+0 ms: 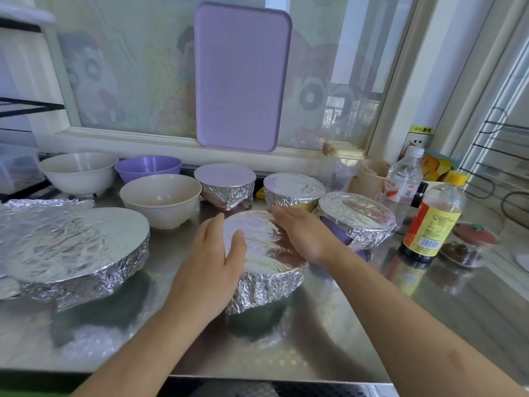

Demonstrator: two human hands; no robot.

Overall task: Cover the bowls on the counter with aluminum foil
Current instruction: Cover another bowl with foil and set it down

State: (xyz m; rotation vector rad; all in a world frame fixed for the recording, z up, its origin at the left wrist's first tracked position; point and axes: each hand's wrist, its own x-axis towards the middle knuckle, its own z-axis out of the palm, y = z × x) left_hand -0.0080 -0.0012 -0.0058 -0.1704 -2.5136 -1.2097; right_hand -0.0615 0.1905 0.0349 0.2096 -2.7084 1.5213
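1. Left hand (213, 262) and right hand (303, 233) are pressing flat, open fingers onto the foil-covered bowl (266, 270) at worktop (315, 333) centre.
2. Five bowls are wearing foil — three bowls are sitting uncovered (160, 199).

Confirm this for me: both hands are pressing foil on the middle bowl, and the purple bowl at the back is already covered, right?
Not quite. The head view shows the purple bowl at the back still uncovered. Both the left hand and right hand do press foil on the middle bowl.

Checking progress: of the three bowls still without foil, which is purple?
The purple bowl at the back by the window sill, between the two uncovered white bowls. It alone is purple; both others are white.
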